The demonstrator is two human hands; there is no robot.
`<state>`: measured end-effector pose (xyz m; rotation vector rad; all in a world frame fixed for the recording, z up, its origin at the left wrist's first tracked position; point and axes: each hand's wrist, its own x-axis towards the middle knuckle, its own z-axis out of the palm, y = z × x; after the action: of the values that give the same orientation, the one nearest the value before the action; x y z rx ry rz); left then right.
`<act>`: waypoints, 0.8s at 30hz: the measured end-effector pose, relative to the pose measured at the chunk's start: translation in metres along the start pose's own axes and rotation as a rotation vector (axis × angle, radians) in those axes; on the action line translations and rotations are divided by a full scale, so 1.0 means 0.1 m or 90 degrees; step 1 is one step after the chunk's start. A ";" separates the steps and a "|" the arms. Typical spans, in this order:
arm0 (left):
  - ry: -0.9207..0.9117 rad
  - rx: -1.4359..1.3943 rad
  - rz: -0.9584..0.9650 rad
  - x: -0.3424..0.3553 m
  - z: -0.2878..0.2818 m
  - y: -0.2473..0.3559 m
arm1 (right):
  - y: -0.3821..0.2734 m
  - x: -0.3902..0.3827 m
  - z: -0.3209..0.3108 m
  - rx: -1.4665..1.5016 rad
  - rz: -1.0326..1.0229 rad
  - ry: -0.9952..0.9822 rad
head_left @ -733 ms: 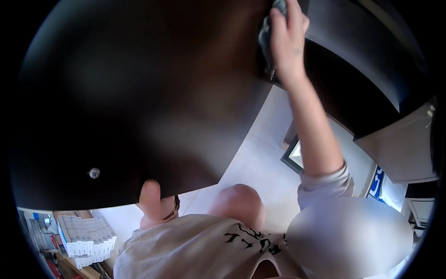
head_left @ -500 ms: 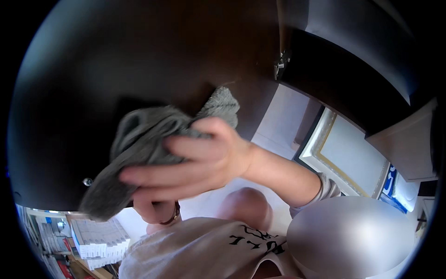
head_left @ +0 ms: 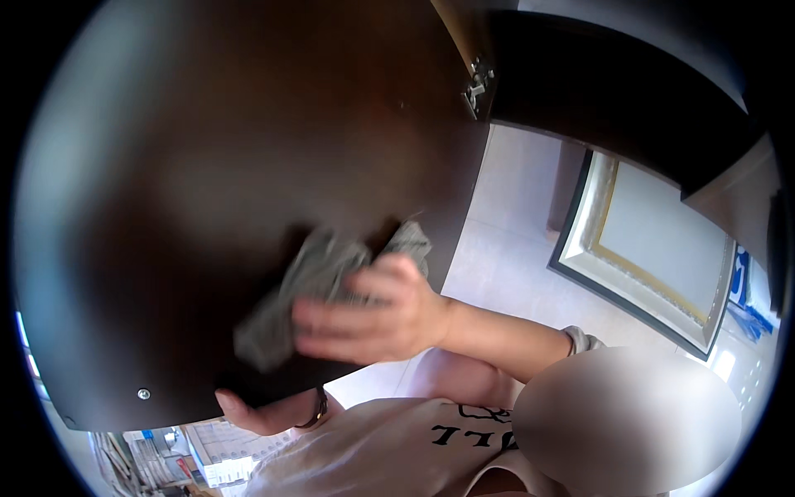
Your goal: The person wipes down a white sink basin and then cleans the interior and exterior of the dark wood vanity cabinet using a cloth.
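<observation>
A large dark brown panel (head_left: pixel 166 190), a cabinet door with a metal hinge (head_left: pixel 477 87) near its upper right, fills the left and middle of the head view. My right hand (head_left: pixel 373 311) presses a crumpled grey cloth (head_left: pixel 273 323) on the panel's lower middle, fingers bent over it and blurred by motion. My left hand (head_left: pixel 265 410) grips the panel's bottom edge, thumb at the rim, most fingers hidden. A small round screw fitting (head_left: pixel 143 393) shows at the panel's lower left.
A silver and gold picture frame (head_left: pixel 580 232) lies on the tiled floor (head_left: pixel 497 232) at the right, beside a blue-and-white package (head_left: pixel 745 282). A dark cabinet body (head_left: pixel 604 74) spans the upper right. Stacked white items (head_left: pixel 215 451) and shelved clutter (head_left: pixel 124 464) stand at the lower left.
My right hand came down with the cloth from the panel's upper right edge to its middle, then shifted slightly right. The panel's bottom edge now appears lower and the frame further right.
</observation>
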<state>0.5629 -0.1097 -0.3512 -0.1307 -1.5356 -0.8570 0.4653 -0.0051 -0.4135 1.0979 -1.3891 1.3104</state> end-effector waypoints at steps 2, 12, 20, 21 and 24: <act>0.081 -0.041 -0.048 0.09 0.09 0.10 | 0.18 -0.08 -0.04 -0.008 -0.074 0.021; 0.168 -0.227 -0.247 0.22 0.00 0.17 | 0.52 -0.43 -0.03 -0.076 0.288 0.111; 0.172 -0.158 -0.209 0.27 0.04 0.14 | 0.67 0.20 -0.13 -0.041 -0.002 -0.087; 0.132 -0.179 -0.233 0.24 0.01 0.14 | 0.89 0.36 -0.15 -0.064 0.038 0.028; 0.096 -0.199 -0.259 0.21 -0.08 0.23 | 1.44 0.65 -0.19 -0.116 0.178 0.222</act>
<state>0.5779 -0.1068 -0.3230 0.0234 -1.2961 -1.3970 0.3121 0.0186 -0.3769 0.5343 -1.3946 1.4581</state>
